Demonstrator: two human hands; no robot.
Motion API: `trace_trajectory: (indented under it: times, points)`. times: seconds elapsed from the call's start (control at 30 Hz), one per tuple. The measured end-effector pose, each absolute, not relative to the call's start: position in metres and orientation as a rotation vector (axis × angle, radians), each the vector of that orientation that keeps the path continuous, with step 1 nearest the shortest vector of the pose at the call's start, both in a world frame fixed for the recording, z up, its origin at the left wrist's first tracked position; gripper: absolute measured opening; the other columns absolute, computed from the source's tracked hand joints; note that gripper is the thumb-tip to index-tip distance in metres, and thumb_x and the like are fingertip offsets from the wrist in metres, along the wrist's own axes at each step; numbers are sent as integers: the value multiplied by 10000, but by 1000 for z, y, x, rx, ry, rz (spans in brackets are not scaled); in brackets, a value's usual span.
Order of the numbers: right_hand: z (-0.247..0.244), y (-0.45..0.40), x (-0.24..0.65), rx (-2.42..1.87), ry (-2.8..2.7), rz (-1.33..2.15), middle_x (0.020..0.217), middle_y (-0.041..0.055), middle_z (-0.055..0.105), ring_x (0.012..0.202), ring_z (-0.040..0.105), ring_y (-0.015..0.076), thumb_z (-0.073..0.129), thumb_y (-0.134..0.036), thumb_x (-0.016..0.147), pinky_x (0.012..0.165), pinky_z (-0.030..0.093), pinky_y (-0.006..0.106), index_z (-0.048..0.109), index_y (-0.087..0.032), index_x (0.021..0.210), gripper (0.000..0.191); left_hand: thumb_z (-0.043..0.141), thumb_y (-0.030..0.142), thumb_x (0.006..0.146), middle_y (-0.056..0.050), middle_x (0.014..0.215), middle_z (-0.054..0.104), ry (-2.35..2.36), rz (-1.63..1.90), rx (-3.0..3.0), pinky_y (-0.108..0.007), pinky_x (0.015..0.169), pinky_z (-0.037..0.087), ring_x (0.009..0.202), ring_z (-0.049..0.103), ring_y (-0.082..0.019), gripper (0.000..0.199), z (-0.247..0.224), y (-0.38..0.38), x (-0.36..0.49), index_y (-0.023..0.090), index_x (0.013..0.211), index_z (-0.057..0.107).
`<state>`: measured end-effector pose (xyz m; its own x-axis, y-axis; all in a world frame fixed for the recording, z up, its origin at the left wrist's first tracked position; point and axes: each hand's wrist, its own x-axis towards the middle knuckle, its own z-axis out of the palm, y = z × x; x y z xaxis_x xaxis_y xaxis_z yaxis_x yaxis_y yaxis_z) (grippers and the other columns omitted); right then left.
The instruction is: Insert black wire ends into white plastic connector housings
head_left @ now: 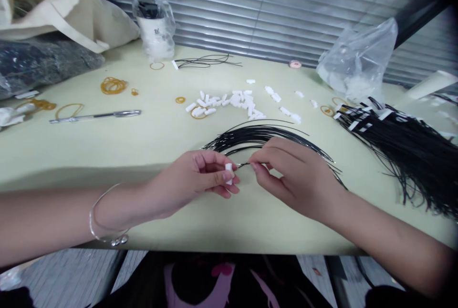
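Observation:
Between the thumb and fingers of my left hand is a small white plastic connector housing. My right hand pinches a thin black wire, whose end reaches the connector's right side; whether it sits inside the connector, I cannot tell. Just behind both hands lies a curved bundle of loose black wires, partly covered by my right hand. Farther back, a loose pile of similar white connectors is spread on the table.
At the right lies a large bundle of black wires with white connectors, near a clear plastic bag. To the left are a pen, rubber bands and a cloth bag. A bagged cup stands by the blinds.

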<state>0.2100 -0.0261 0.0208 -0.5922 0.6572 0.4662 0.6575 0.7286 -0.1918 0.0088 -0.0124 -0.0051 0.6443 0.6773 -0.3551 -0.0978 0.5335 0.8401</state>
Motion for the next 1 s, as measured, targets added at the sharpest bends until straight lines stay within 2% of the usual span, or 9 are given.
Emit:
trace_trajectory:
  times: [0.27,0.5,0.8,1.0]
  points:
    - [16,-28,206,-1023,-2363,203,696,29,530,659,491,124,461,-141,843,593,411,253,553,-166,803,103,640,187,772,-5,722,666,767,520,938,-221,662,498,689,628,-94,109,-4,-13,10,129,818,559]
    - [12,-27,206,-1028,-2345,150,691,17,519,656,477,115,487,-147,841,600,394,250,571,-164,804,93,637,188,777,1,716,664,768,518,953,-200,659,501,687,630,-86,102,-4,-13,10,130,816,563]
    - [5,-29,196,-949,-2358,62,662,29,540,634,480,121,449,-153,860,593,401,258,580,-145,730,185,623,207,784,6,662,646,788,485,997,-205,633,498,613,607,-79,90,-1,-13,10,126,772,585]
    - [6,-29,197,-921,-2390,71,660,24,545,638,476,124,470,-145,856,610,410,275,571,-148,754,144,622,185,785,9,648,641,792,466,1031,-189,627,498,606,604,-73,78,1,-15,10,121,762,582]
